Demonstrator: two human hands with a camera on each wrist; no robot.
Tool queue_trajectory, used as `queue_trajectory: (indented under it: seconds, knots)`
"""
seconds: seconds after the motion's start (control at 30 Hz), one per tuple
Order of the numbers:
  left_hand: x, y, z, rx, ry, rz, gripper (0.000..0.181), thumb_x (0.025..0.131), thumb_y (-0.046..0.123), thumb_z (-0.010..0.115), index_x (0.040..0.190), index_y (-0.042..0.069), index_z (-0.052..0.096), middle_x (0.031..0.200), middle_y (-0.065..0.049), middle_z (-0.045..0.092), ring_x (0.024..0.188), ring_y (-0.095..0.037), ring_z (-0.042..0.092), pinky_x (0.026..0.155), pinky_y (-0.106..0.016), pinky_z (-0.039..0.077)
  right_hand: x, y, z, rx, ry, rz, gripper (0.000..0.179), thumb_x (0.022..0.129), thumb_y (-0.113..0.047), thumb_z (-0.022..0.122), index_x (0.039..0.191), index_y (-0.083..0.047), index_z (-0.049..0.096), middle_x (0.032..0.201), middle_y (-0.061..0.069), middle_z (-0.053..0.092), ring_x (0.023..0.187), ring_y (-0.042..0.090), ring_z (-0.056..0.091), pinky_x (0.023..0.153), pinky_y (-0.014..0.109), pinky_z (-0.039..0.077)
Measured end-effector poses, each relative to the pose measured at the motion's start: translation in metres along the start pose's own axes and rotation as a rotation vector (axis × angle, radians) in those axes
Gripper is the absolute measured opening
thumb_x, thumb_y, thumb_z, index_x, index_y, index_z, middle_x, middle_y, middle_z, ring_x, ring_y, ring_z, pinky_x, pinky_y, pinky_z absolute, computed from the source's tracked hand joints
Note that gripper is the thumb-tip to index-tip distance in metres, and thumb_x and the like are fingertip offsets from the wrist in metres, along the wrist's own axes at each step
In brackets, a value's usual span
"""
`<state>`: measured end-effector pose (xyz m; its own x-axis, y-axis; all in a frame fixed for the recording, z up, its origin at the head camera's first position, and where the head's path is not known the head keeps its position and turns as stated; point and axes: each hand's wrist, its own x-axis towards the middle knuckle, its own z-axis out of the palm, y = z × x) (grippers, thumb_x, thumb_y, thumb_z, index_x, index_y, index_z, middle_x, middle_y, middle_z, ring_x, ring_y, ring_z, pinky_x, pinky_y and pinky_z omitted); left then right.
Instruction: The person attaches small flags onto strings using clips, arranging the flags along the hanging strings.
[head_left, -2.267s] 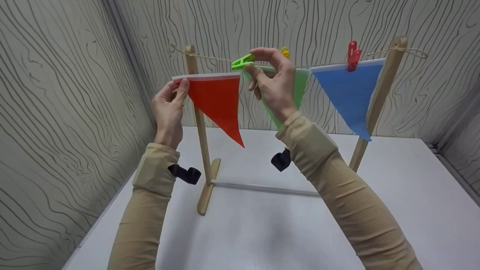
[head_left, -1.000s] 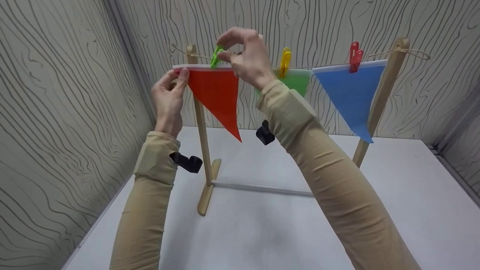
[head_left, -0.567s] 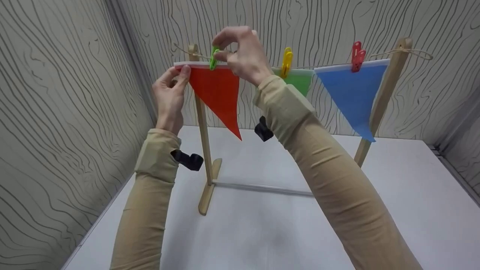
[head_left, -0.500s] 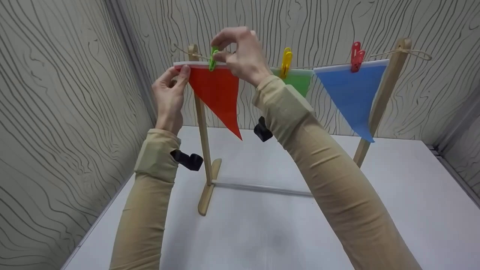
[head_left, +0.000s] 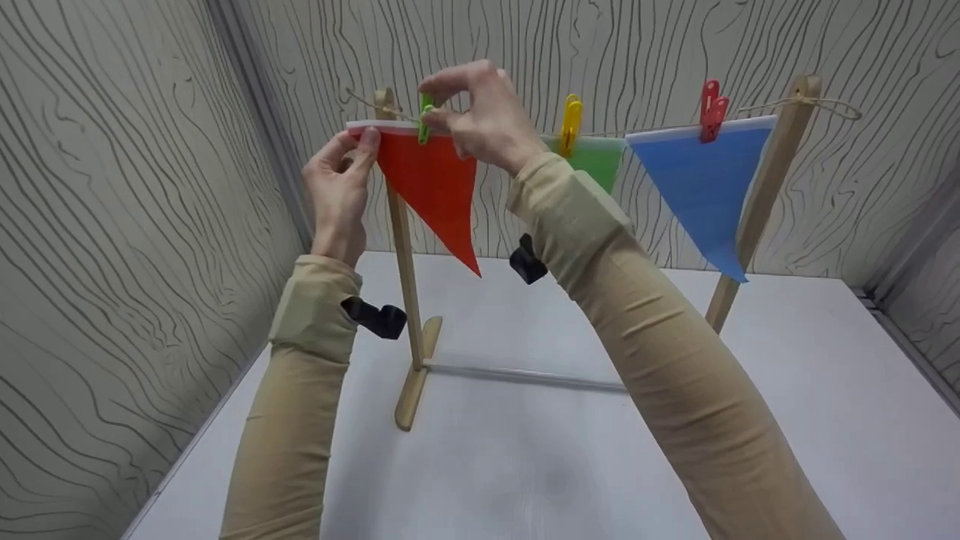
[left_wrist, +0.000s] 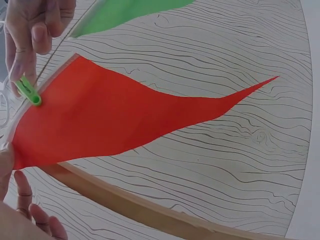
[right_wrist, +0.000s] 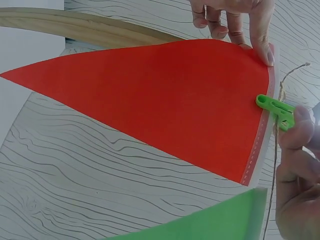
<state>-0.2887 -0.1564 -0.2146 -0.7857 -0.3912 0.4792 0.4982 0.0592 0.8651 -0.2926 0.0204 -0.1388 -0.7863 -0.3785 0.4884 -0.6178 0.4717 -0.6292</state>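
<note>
My left hand (head_left: 337, 195) pinches the upper left corner of a red pennant (head_left: 435, 184) between thumb and fingers. The pennant hangs point down, its white top edge lying along the string. With thumb and fingers my right hand (head_left: 487, 120) pinches a green clothespin (head_left: 425, 120), whose tip overlaps the middle of that white edge. In the right wrist view the clothespin (right_wrist: 272, 109) straddles the edge right beside the string (right_wrist: 272, 170). A light green pennant (head_left: 596, 161) hangs under a yellow clothespin (head_left: 570, 124), partly hidden by my right arm.
A blue pennant (head_left: 705, 187) hangs at right from a red clothespin (head_left: 711, 112). The string is tied between two wooden posts, left (head_left: 405, 277) and right (head_left: 772, 180). A rod (head_left: 525, 376) runs low above the white table (head_left: 495, 465). Wood-patterned panels stand behind and beside.
The right hand has brought the green clothespin leftward and onto the red pennant's top edge. The left hand, still pinching the corner, has raised the pennant slightly to the string.
</note>
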Motion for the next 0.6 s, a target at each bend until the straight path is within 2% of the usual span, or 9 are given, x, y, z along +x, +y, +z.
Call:
queue_trajectory:
  seconds: [0.3, 0.5, 0.53, 0.6]
  knots:
    - [0.001, -0.001, 0.001, -0.024, 0.006, 0.003, 0.009, 0.096, 0.024, 0.070, 0.093, 0.016, 0.071, 0.086, 0.012, 0.066, 0.079, -0.010, 0.046, 0.077, -0.022, 0.031, -0.001, 0.007, -0.001, 0.063, 0.011, -0.045, 0.049, 0.099, -0.009, 0.063, 0.146, -0.010, 0.052, 0.132, 0.008, 0.065, 0.053, 0.007, 0.048, 0.057, 0.017, 0.049]
    - [-0.002, -0.003, -0.001, -0.037, 0.023, 0.003, 0.020, 0.096, 0.023, 0.070, 0.109, 0.008, 0.071, 0.093, 0.009, 0.064, 0.082, -0.010, 0.049, 0.078, -0.022, 0.035, -0.009, 0.016, -0.003, 0.169, 0.047, -0.068, 0.053, 0.095, -0.002, 0.066, 0.145, -0.008, 0.053, 0.133, 0.012, 0.065, 0.051, 0.009, 0.052, 0.057, 0.018, 0.051]
    - [-0.003, -0.003, -0.002, -0.038, 0.032, 0.007, 0.022, 0.095, 0.022, 0.071, 0.111, 0.006, 0.071, 0.093, 0.009, 0.063, 0.081, -0.010, 0.048, 0.077, -0.021, 0.035, -0.011, 0.018, -0.003, 0.180, 0.059, -0.072, 0.053, 0.094, -0.001, 0.067, 0.144, -0.008, 0.053, 0.132, 0.012, 0.065, 0.054, 0.009, 0.057, 0.058, 0.018, 0.052]
    - [-0.006, -0.004, -0.004, -0.041, 0.049, 0.017, 0.027, 0.095, 0.020, 0.071, 0.116, 0.003, 0.069, 0.091, 0.009, 0.060, 0.077, -0.009, 0.046, 0.075, -0.021, 0.034, -0.015, 0.022, -0.004, 0.203, 0.085, -0.092, 0.052, 0.093, 0.001, 0.067, 0.143, -0.006, 0.055, 0.132, 0.013, 0.064, 0.058, 0.015, 0.061, 0.059, 0.020, 0.054]
